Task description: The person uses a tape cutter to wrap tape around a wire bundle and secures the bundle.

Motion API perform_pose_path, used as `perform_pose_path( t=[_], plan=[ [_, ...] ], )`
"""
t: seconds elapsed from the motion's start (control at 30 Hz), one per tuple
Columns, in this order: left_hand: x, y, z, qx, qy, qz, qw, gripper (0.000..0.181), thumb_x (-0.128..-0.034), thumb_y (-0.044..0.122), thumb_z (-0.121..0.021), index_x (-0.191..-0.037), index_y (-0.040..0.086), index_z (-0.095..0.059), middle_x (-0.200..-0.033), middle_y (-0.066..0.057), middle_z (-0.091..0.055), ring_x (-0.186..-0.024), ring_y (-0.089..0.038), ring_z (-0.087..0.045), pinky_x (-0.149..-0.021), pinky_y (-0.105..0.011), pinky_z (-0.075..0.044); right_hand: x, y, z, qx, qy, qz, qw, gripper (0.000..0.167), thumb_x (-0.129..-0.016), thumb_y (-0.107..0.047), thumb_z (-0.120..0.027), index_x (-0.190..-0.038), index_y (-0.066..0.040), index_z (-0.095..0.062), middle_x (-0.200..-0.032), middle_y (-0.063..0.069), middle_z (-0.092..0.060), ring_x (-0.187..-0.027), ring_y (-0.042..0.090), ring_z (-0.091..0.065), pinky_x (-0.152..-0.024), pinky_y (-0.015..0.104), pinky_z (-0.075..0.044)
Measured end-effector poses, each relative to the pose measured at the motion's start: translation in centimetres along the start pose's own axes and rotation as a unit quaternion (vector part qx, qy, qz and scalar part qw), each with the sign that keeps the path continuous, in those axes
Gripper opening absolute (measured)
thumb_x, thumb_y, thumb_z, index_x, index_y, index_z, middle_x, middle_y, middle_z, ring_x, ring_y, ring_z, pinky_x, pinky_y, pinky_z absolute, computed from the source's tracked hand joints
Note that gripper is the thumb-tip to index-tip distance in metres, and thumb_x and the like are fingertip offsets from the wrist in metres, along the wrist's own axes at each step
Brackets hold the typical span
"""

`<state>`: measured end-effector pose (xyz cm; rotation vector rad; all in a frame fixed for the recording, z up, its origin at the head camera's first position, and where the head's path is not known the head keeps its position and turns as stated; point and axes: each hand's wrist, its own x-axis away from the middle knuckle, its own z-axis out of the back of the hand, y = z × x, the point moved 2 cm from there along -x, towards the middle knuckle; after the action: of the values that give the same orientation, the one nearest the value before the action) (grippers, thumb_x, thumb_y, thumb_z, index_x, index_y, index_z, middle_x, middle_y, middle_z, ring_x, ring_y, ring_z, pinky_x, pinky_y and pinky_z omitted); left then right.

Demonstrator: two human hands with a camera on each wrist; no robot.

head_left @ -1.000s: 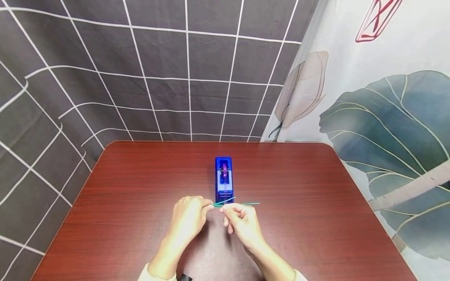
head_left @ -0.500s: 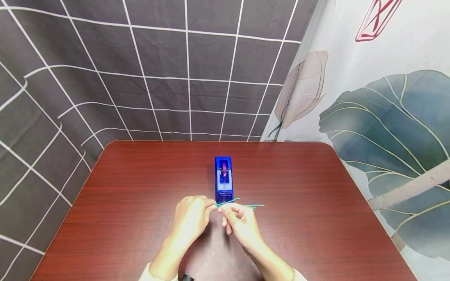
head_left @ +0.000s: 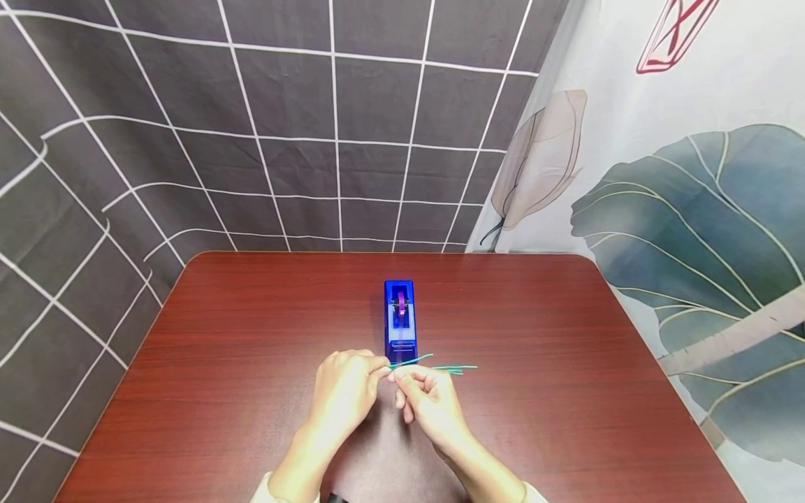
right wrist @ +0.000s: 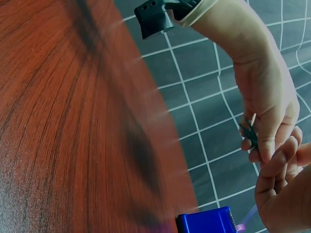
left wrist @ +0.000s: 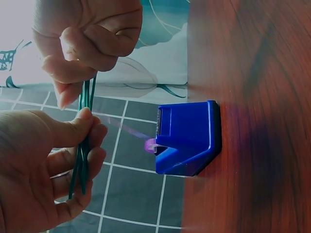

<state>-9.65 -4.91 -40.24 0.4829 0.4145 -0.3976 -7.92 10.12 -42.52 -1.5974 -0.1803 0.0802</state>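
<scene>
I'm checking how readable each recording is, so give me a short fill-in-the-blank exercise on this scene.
1. The left hand pinches thin ____ strands.
2. A pinkish strip of ____ stretches from the blue dispenser toward the strands.
3. The grey curtain bears a grid of ____ lines.

Missing words: green; tape; white.

Tape dispenser (left wrist: 189,138): smooth glossy plastic; cutter edge (left wrist: 158,121) toothed, metal-looking. Tape (left wrist: 129,128): thin translucent film. Strands (left wrist: 87,95), upper left of left-wrist view: smooth, plastic-looking. Table (head_left: 251,314): reddish wood grain, glossy, glare at lower centre of head view. Grid curtain (head_left: 283,98), upper left: matt creased cloth. Printed curtain (head_left: 622,126), right: smooth matt cloth. Cuff (right wrist: 197,15): matt cloth.
</scene>
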Motion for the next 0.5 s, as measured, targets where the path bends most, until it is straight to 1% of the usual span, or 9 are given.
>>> perform_pose_path(
  t=[0.17, 0.37, 0.5],
  plan=[
    [-0.08, 0.29, 0.16, -0.010, -0.003, -0.005, 0.9999, 0.006, -0.0811, 0.013, -0.082, -0.085, 0.017, -0.081, -0.075, 0.006, -0.072, -0.069, -0.019, -0.069, -0.063, -0.035, -0.049, 0.03, 0.08, 0.07, 0.002, -0.001, -0.005, 1.0000, 0.026, -0.100, -0.003, -0.054, -0.102, 0.022, -0.061, -0.058, -0.004, -0.056, -0.044, 0.002, -0.047, -0.046, 0.015, -0.037],
    [-0.17, 0.48, 0.23, -0.012, 0.002, -0.004, 0.9999, 0.004, -0.0821, 0.014, -0.081, -0.082, 0.017, -0.080, -0.073, 0.007, -0.071, -0.068, -0.019, -0.068, -0.062, -0.035, -0.048, 0.08, 0.20, 0.15, 0.003, -0.004, -0.005, 1.0000, 0.025, -0.100, -0.004, -0.056, -0.101, 0.019, -0.064, -0.056, -0.004, -0.056, -0.043, 0.002, -0.047, -0.045, 0.015, -0.036],
    [-0.19, 0.53, 0.24, -0.012, 0.006, -0.001, 0.9999, 0.005, -0.0824, 0.014, -0.081, -0.081, 0.019, -0.079, -0.073, 0.007, -0.071, -0.067, -0.019, -0.068, -0.061, -0.035, -0.048, 0.05, 0.31, 0.21, 0.003, -0.002, -0.008, 1.0000, 0.025, -0.100, -0.004, -0.057, -0.100, 0.019, -0.064, -0.056, -0.004, -0.056, -0.043, 0.002, -0.047, -0.045, 0.015, -0.036]
  ],
)
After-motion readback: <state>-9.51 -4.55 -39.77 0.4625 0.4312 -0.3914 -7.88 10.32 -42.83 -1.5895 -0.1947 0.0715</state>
